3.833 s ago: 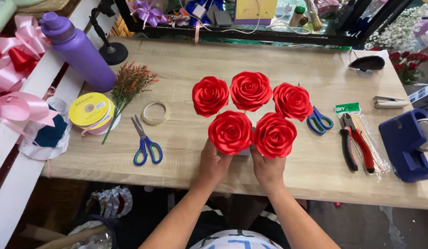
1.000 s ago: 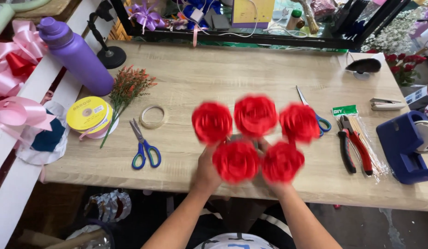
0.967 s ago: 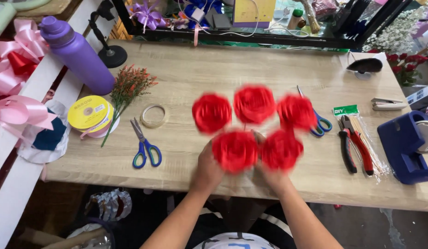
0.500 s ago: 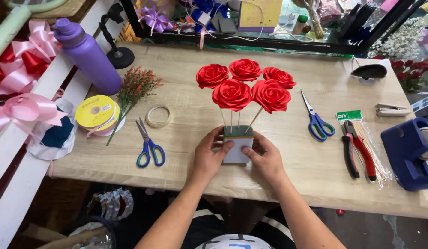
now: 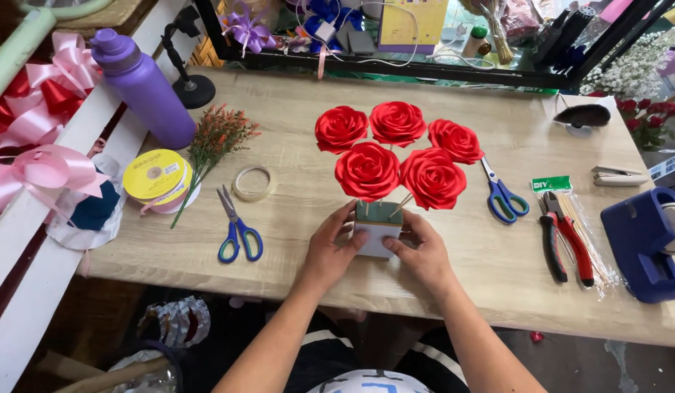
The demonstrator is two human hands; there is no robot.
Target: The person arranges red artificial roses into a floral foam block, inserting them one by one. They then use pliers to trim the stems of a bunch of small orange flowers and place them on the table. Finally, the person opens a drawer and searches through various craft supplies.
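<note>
Several red ribbon roses (image 5: 397, 149) stand on thin sticks pushed into a small block (image 5: 377, 231) with a green top and a pale wrapped side. The block rests on the wooden table (image 5: 301, 116) near its front edge. My left hand (image 5: 330, 251) grips the block's left side. My right hand (image 5: 425, 251) grips its right side. The flower heads tilt away from me, toward the back of the table.
Blue scissors (image 5: 237, 233), a clear tape roll (image 5: 252, 183), a yellow ribbon spool (image 5: 155, 177), an orange sprig (image 5: 213, 142) and a purple bottle (image 5: 142, 87) lie left. Right are more blue scissors (image 5: 503, 195), red pliers (image 5: 563, 236), a stapler (image 5: 617, 175) and a blue tape dispenser (image 5: 646, 244).
The bouquet was held up facing me and was shaken about. It has since been tipped upright and set down on the table, so the block and sticks now show.
</note>
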